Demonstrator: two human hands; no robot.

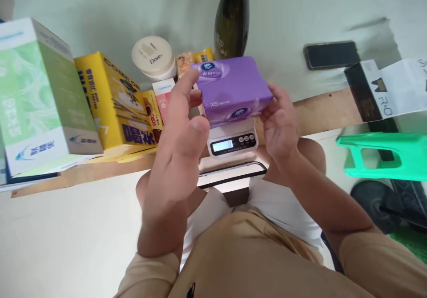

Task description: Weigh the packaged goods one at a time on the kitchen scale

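1. Boxes stand at nine o'clock on the table (pixel 300 13): a green and white box (pixel 40 93), then a yellow box (pixel 113 102) just beside it at its three o'clock.
2. Cream jar (pixel 153 58) with a white lid sits at twelve o'clock of the yellow box.
3. Left hand (pixel 180 146) is half open, fingers raised, its fingertips touching the left end of the purple tissue pack (pixel 233 89).
4. Tissue pack sits at the centre, held just over the kitchen scale (pixel 233 144), which lies at its six o'clock.
5. Dark bottle (pixel 231 18) stands at twelve o'clock of the pack.
6. Right hand (pixel 280 129) curls around the pack's right end, gripping it.
7. Phone (pixel 330 54) lies at two o'clock; a green stool (pixel 383 153) shows at three o'clock, off the table.
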